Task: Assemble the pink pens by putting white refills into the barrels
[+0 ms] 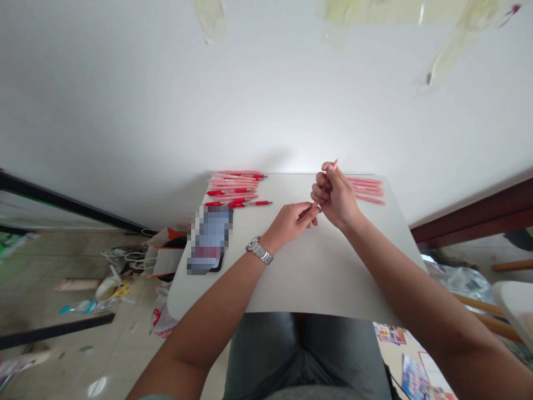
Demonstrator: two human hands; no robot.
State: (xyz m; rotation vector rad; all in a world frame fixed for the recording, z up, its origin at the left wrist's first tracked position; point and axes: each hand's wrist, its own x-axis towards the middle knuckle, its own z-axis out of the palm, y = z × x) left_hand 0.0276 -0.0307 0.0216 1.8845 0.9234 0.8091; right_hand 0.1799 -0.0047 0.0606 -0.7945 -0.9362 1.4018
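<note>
In the head view my right hand (338, 195) is closed round a slim pink pen (335, 164), whose pointed tip sticks up past the thumb. My left hand (293, 219), with a metal watch (259, 250) on the wrist, pinches the pen's lower end just below the right fist. Most of the pen is hidden by the fingers. Behind my right hand lie several pink pens (368, 190) side by side. At the table's back left are several more pink pens (235, 180), with red pens (233, 192) among them.
A phone (210, 239), partly pixelated, lies on the left of the white table (308, 278). A white wall (266, 100) rises at the table's back edge. Bags (164, 255) and a plastic bottle (83, 306) are on the floor at left. A white stool (516, 305) stands at right.
</note>
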